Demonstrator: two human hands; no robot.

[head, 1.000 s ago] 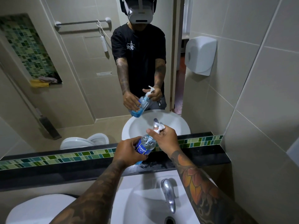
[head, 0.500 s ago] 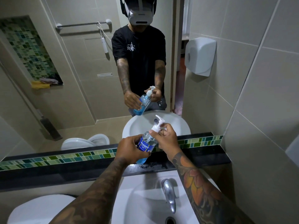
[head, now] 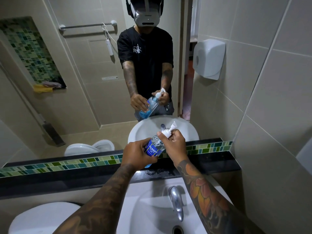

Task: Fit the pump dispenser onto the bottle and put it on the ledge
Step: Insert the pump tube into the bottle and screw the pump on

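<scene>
Both hands work at the same object above the dark ledge [head: 211,163], between the mirror and the white basin [head: 148,205]. The left hand [head: 138,153] wraps the body of the bottle [head: 154,147], its fingers curled and pressed around the blue label, which holds the bottle tilted with its neck pointing up and to the right; this grip appears meant to stop the body from turning. The right hand [head: 174,144] pinches the white collar of the pump dispenser [head: 168,130] between thumb and fingers, a hold suited to twisting the collar onto the neck. The spout points up and away from the person. Whether the thread is fully seated cannot be told. The bottle is clear, smooth, rounded plastic with a little blue liquid visible at its base; the collar looks ribbed. The ledge is a glossy black strip with water droplets directly below the bottle, backed by a band of green mosaic tile [head: 207,147]. A chrome tap [head: 176,201] stands near the person.
</scene>
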